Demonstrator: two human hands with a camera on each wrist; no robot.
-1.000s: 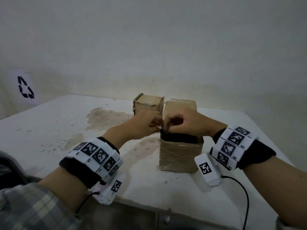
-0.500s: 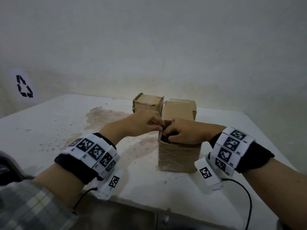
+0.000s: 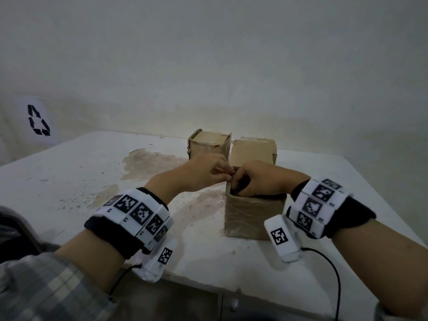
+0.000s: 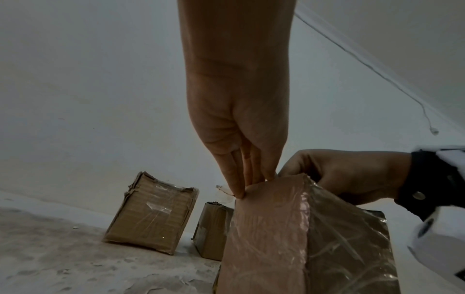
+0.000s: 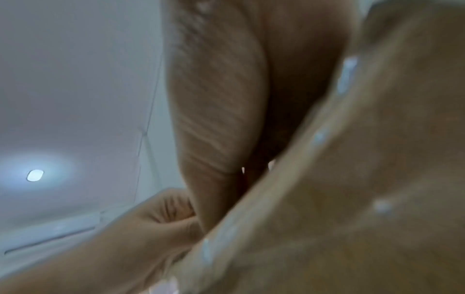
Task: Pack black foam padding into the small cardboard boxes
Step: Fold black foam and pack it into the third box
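Head view: white tabletop, stained brown near its middle, carries three small cardboard boxes. Nearest box stands upright, top open, sides wrapped in clear tape. Two further boxes sit behind it, side by side: rear left box and rear right box, both with flaps down. Left hand reaches in from the left; left wrist view shows its grip as a pinch of fingertips on the nearest box's left top edge. Right hand sits over the box opening, fingers curled down inside, grip clenched on black foam padding. Foam is mostly hidden, lying in the box mouth under the right hand. Right wrist view is blurred.
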